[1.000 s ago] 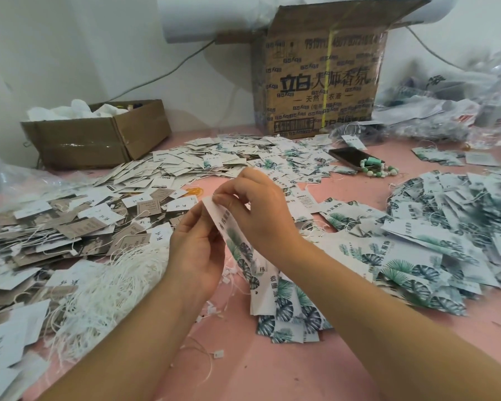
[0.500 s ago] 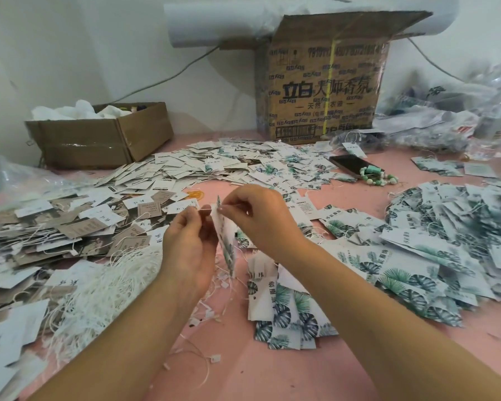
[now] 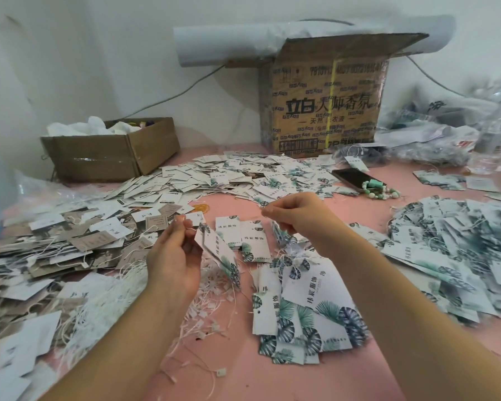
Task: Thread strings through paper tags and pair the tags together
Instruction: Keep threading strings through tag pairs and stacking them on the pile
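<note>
My left hand [image 3: 175,253] pinches the top of a pair of white leaf-printed paper tags [image 3: 219,253], which hang tilted down to the right. My right hand [image 3: 297,215] is raised to the right of them, with thumb and forefinger pinched together at what seems to be a thin white string; the string itself is too fine to make out. A stack of leaf-printed tags [image 3: 307,311] lies below my right wrist. A heap of loose white strings [image 3: 104,302] lies by my left forearm.
Piles of tags cover the pink table: grey and white ones [image 3: 55,244] at left, white ones [image 3: 214,178] at the back, threaded leaf tags [image 3: 460,250] at right. A phone [image 3: 352,178] with a bead bracelet [image 3: 381,191], a low cardboard box [image 3: 110,151] and a tall cardboard box [image 3: 324,105] stand behind.
My hands have drawn apart: the right hand moved up and right away from the tags, while the left keeps hold of them. The tags now hang tilted.
</note>
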A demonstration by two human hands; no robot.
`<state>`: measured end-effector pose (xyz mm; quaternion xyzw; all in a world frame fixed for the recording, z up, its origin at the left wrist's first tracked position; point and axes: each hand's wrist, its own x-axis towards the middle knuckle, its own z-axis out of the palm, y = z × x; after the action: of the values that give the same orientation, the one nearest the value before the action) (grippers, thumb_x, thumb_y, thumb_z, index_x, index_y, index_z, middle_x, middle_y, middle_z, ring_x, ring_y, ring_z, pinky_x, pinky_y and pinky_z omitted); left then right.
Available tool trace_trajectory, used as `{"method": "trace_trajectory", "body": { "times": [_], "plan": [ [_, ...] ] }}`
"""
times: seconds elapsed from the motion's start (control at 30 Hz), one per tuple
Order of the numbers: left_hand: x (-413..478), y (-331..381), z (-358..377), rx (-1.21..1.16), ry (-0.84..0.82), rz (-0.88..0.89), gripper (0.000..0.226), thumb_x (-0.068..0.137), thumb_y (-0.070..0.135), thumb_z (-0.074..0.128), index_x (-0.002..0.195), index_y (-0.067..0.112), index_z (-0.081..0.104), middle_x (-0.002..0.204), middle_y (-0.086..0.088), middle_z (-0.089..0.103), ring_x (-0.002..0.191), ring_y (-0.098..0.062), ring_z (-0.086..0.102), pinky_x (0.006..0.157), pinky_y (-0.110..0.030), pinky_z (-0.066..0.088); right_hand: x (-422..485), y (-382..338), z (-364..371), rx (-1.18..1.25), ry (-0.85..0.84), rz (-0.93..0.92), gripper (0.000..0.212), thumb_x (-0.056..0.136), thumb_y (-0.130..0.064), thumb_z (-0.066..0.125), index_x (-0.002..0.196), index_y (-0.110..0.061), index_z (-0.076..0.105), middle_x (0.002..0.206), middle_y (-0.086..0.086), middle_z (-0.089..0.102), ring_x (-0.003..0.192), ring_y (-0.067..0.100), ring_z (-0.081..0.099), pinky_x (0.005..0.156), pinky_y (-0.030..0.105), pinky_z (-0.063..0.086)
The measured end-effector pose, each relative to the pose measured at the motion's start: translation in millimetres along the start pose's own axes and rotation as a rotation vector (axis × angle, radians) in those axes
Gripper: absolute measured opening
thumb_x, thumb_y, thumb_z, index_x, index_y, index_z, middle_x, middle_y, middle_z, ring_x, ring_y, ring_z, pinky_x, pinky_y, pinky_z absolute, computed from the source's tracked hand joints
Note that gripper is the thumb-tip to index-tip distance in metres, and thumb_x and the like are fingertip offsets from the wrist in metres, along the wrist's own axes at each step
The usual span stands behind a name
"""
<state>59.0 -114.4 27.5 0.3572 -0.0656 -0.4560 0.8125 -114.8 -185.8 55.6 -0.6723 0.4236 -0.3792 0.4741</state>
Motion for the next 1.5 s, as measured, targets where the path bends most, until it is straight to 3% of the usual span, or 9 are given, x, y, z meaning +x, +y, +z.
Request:
{"method": "trace_trajectory", "body": {
  "times": [0.13,0.33,0.5,0.73,0.87,1.0,1.23,1.33,1.5],
  "plan": [
    [-0.3,0.1,0.1,0.068,-0.008,0.05,0.009,0.089,0.008,0.057,0.09,0.01,0.066,0.075,0.001,0.066,0.068,-0.006,0.06,0.083,-0.026,0.052,1.2,-0.1,-4.6,0.107,0.031,-0.01,0.006,0.085,-0.008,0.064,0.082,-0.009,0.07,0.058,-0.003,0.062,0.05,0.004,0.053,0.052,0.015,0.047],
    [-2.9,-1.0,1.0,0.208,-0.128,0.181,0.019,0.084,0.001,0.057,0.092,0.014,0.069,0.074,0.007,0.072,0.074,-0.005,0.064,0.073,-0.02,0.054,-1.3,-5.9,2.5,0.203,0.024,-0.13,0.014,0.084,0.005,0.059,0.082,-0.008,0.065,0.06,-0.001,0.068,0.05,0.007,0.059,0.056,0.017,0.052],
    [-7.2,-3.5,2.1,0.326,-0.233,0.309,0.013,0.069,0.02,0.065,0.081,0.018,0.068,0.068,0.009,0.071,0.063,0.002,0.063,0.062,-0.015,0.049,-7.9,-18.0,12.3,0.199,-0.017,-0.277,0.015,0.084,0.005,0.059,0.079,-0.009,0.063,0.061,0.0,0.067,0.049,0.009,0.058,0.053,0.02,0.05],
    [-12.0,-10.6,1.0,0.556,-0.45,0.457,0.02,0.072,0.027,0.061,0.083,0.012,0.065,0.063,0.011,0.066,0.057,0.004,0.056,0.057,-0.008,0.044,-13.8,-26.8,26.4,0.137,-0.175,-0.351,0.015,0.083,0.008,0.059,0.079,-0.006,0.062,0.062,0.006,0.064,0.049,0.009,0.06,0.053,0.021,0.05],
    [-14.6,-13.2,2.8,0.608,-0.493,0.502,0.01,0.075,0.024,0.061,0.077,0.016,0.065,0.063,0.01,0.068,0.059,0.004,0.059,0.058,-0.008,0.045,-12.3,-23.4,28.6,0.086,-0.201,-0.343,0.017,0.083,0.013,0.056,0.082,-0.003,0.06,0.054,-0.006,0.064,0.05,0.005,0.062,0.056,0.02,0.053],
    [-14.0,-12.7,0.6,0.657,-0.546,0.521,0.009,0.074,0.029,0.063,0.073,0.025,0.071,0.072,0.007,0.07,0.071,-0.004,0.062,0.068,-0.014,0.051,-13.2,-26.4,27.8,0.009,-0.162,-0.38,0.022,0.082,0.008,0.06,0.074,-0.011,0.064,0.05,-0.008,0.062,0.048,0.004,0.058,0.054,0.021,0.05],
    [-15.7,-13.9,-0.8,0.71,-0.581,0.552,0.015,0.076,0.031,0.06,0.085,0.02,0.066,0.076,0.009,0.07,0.076,-0.004,0.064,0.072,-0.015,0.051,-15.4,-30.7,28.0,-0.119,-0.099,-0.429,0.008,0.079,0.001,0.067,0.083,-0.005,0.071,0.06,-0.01,0.06,0.052,-0.005,0.053,0.057,0.013,0.048],
    [-15.7,-14.9,-1.5,0.721,-0.574,0.565,0.007,0.084,0.022,0.059,0.085,0.021,0.066,0.077,0.008,0.07,0.077,-0.006,0.064,0.072,-0.015,0.051,-16.1,-31.3,27.3,-0.136,-0.092,-0.439,0.011,0.078,0.0,0.068,0.088,-0.004,0.073,0.063,-0.011,0.061,0.054,-0.006,0.054,0.059,0.011,0.047],
    [-15.0,-15.0,-2.3,0.757,-0.57,0.619,0.016,0.089,0.013,0.057,0.082,0.026,0.065,0.075,0.011,0.067,0.074,-0.004,0.06,0.07,-0.016,0.05,-16.8,-33.1,27.5,-0.148,-0.086,-0.431,0.009,0.078,0.0,0.069,0.086,-0.004,0.071,0.061,-0.009,0.062,0.051,-0.003,0.055,0.057,0.015,0.051]
  ]
}}
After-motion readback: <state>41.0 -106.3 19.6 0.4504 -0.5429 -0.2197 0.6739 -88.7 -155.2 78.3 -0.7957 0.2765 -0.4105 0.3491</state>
